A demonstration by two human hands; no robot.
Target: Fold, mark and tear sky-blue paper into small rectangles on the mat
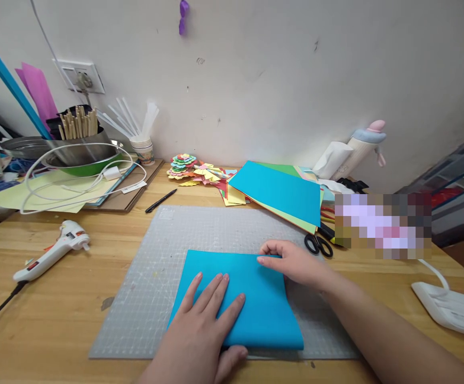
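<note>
One left hand (202, 325), fingers spread wide, is resting on one folded blue sheet (261, 306), which is lying beneath them on one grey cutting mat (146, 298); one right hand (286, 261) is pinching the sheet's far right corner.

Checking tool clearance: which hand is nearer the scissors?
Right. The right hand is at the far right corner of the bent blue paper, just left of the scissors; the left hand lies farther left.
</note>
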